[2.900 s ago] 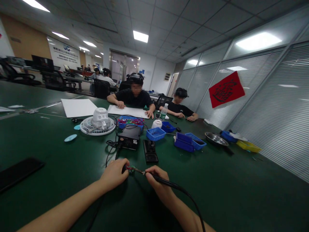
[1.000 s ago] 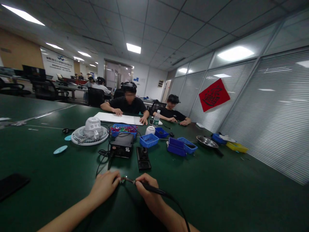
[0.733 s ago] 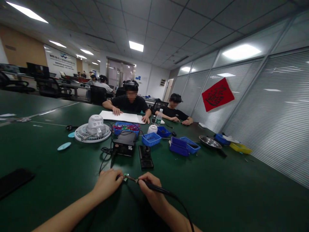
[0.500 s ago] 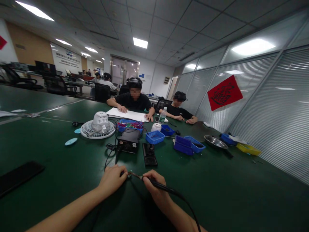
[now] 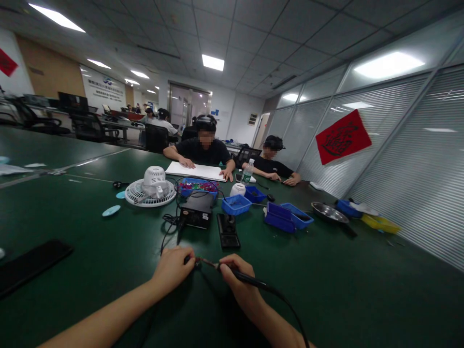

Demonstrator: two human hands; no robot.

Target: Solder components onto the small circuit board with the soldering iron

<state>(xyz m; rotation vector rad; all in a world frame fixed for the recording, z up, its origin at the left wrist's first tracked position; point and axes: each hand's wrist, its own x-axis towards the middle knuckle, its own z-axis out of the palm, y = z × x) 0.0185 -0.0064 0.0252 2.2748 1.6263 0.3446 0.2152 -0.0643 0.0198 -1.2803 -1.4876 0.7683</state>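
My right hand is closed around the black handle of a soldering iron. The iron's metal tip points left to a small dark piece at the fingertips of my left hand. My left fingers are pinched together low over the green table. What they grip is too small and too covered to name. A cord runs from the iron's handle down toward the bottom of the view. Just beyond my hands stand a black box-shaped unit with cables and a small black stand.
Blue trays, one with red and green parts, stand past the unit. A white fan part lies left of them, a bottle behind. At right are a metal dish and yellow tray. Two people sit across the table.
The whole view has shifted slightly, so the scene sits a little farther right. Green on the small piece at my left fingertips no longer shows. Both hands keep nearly the same pose.
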